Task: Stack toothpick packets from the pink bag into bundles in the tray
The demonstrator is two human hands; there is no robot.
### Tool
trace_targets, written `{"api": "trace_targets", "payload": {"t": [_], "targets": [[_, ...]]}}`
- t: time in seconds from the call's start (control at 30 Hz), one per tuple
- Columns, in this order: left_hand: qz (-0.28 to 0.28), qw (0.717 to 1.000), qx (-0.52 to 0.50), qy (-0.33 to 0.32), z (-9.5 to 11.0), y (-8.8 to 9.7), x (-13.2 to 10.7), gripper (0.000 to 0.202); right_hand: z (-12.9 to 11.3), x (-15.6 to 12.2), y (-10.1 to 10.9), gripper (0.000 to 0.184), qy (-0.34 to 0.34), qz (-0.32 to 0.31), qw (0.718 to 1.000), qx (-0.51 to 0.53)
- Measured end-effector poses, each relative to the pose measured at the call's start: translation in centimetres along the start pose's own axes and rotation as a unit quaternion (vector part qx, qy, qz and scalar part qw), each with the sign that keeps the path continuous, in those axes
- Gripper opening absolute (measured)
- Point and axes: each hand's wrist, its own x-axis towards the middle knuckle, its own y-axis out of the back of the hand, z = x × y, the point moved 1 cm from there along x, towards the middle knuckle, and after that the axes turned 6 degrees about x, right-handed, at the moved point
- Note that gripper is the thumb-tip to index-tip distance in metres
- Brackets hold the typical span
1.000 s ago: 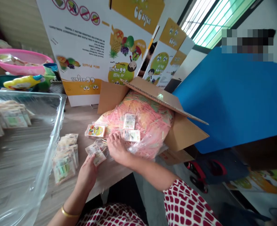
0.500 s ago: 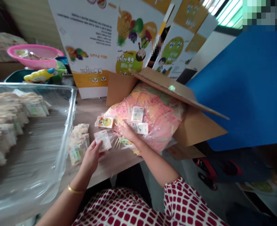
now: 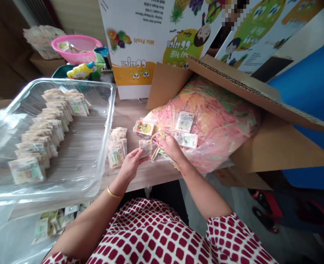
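Observation:
My left hand (image 3: 134, 161) pinches a small clear printed packet (image 3: 145, 147) between thumb and fingers. Close to its right edge, my right hand (image 3: 168, 145) is curled around a few thin pale-yellow sticks (image 3: 162, 134). Under that hand, loose green and pink sticks (image 3: 157, 153) lie at the mouth of a large clear bag (image 3: 206, 154) full of coloured sticks. Two bundles of packets, an upper bundle (image 3: 185, 121) and a lower bundle (image 3: 186, 139), rest on the bag. A colourful stack of packets (image 3: 144, 127) sits beside it. Filled packets (image 3: 116, 154) stand in a group left of my left hand.
A clear plastic tray (image 3: 80, 161) with rows of filled packets (image 3: 48, 132) covers the left. Behind stand a pink bowl (image 3: 76, 55), a yellow bottle (image 3: 80, 71) and white printed cartons (image 3: 134, 44). An open cardboard box (image 3: 261, 146) surrounds the bag, its flaps spread out.
The view has shifted, so things appear farther right and higher. My left hand has brought its packet closer to my right hand, which now shows sticks in its fingers.

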Motion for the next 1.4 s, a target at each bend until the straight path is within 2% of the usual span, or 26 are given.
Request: {"api": "trace_targets", "payload": {"t": [0.1, 0.17, 0.3, 0.4, 0.43, 0.5, 0.53, 0.6, 0.63, 0.7, 0.77, 0.93, 1.1, 1.4], "targets": [[0.025, 0.999, 0.023, -0.006, -0.2, 0.0, 0.2, 0.036, -1.2, -1.6, -0.1, 0.025, 0.032, 0.007, 0.997, -0.071], [0.036, 0.999, 0.025, -0.006, -0.3, 0.0, 0.3, 0.038, -2.0, -2.5, -0.3, 0.025, 0.049, -0.008, 0.987, -0.155], [0.03, 0.998, 0.05, -0.017, -0.3, -0.2, 0.1, 0.038, -2.5, -3.2, -1.5, 0.029, 0.035, -0.07, 0.939, -0.334], [0.011, 0.997, 0.078, -0.026, -0.3, -0.3, -0.3, 0.04, -2.2, -3.0, -1.9, 0.025, 0.009, -0.086, 0.92, -0.382], [0.007, 0.996, 0.08, -0.029, -0.3, -0.3, -0.4, 0.041, -2.0, -2.9, -1.8, 0.022, 0.006, -0.084, 0.924, -0.372], [0.01, 0.997, 0.068, -0.034, -0.3, -0.2, -0.5, 0.042, -1.8, -2.7, -1.5, 0.016, 0.008, -0.072, 0.953, -0.296], [0.016, 0.998, 0.058, -0.034, -0.3, -0.1, -0.5, 0.042, -1.7, -2.5, -1.3, 0.015, 0.008, -0.062, 0.972, -0.226], [0.022, 0.998, 0.046, -0.032, -0.3, -0.1, -0.5, 0.041, -1.8, -2.1, -0.8, 0.03, -0.002, -0.038, 0.998, -0.041], [0.022, 0.998, 0.043, -0.03, -0.4, 0.0, -0.5, 0.041, -1.9, -1.8, -0.6, 0.041, -0.005, -0.022, 0.998, 0.056], [0.021, 0.998, 0.047, -0.03, -0.4, -0.1, -0.5, 0.041, -2.4, -1.1, -0.4, 0.054, 0.004, 0.011, 0.979, 0.204], [0.016, 0.997, 0.061, -0.033, -0.5, -0.3, -0.6, 0.04, -3.0, -0.6, -0.6, 0.059, 0.031, 0.046, 0.962, 0.268], [-0.006, 0.996, 0.086, -0.036, -0.7, -0.8, -0.8, 0.038, -3.8, -0.5, -2.0, 0.062, 0.073, 0.094, 0.963, 0.24], [-0.013, 0.998, 0.059, -0.02, -0.3, -1.0, -0.8, 0.034, -3.0, -1.3, -2.9, 0.061, 0.073, 0.052, 0.979, 0.184], [-0.047, 0.996, 0.071, -0.023, -0.4, -1.3, -0.9, 0.037, -2.5, -1.8, -2.1, 0.068, 0.034, 0.019, 0.999, 0.007]]}}
